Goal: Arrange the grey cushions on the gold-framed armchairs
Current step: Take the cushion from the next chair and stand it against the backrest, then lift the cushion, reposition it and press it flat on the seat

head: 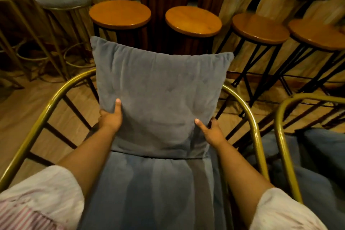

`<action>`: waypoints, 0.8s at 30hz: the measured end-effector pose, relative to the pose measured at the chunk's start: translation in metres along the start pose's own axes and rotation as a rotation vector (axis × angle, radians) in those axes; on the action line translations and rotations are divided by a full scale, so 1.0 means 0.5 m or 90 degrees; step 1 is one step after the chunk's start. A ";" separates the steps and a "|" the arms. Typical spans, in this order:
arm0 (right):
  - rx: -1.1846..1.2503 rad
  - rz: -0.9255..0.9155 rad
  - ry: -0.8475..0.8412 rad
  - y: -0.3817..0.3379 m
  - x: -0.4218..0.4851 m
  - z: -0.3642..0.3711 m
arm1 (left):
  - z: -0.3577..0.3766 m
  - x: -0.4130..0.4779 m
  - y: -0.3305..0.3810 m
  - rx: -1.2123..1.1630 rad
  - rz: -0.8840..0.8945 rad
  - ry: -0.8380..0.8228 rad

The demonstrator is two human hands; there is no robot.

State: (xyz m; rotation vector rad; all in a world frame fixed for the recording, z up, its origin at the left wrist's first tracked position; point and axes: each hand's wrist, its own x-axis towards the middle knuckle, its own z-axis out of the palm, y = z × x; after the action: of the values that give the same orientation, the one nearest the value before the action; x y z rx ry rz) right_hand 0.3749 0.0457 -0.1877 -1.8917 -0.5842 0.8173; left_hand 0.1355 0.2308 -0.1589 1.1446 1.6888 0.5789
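- Grey cushion (160, 97): upright against the back of the gold-framed armchair (240, 99), lower edge on its grey seat pad (149, 188).
- Left hand (111, 117), right hand (212, 132): each grip clasps a lower cushion side.
- Wooden stools (119, 14) behind.
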 end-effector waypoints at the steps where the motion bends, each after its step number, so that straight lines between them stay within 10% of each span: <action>1: -0.040 0.000 -0.012 -0.005 -0.020 -0.019 | 0.009 -0.033 0.008 0.015 0.001 -0.003; 11: -0.124 -0.147 0.109 -0.060 -0.275 -0.362 | 0.195 -0.439 0.113 0.171 0.203 -0.253; 24: -0.139 -0.021 0.287 0.160 -0.563 -0.946 | 0.556 -1.002 0.064 0.204 0.290 -0.488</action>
State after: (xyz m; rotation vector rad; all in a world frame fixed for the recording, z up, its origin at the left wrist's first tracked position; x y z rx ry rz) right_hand 0.5467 -0.4590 -0.0291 -2.1693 -0.4317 0.2929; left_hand 0.4398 -0.2355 -0.0197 1.7282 0.8728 0.0891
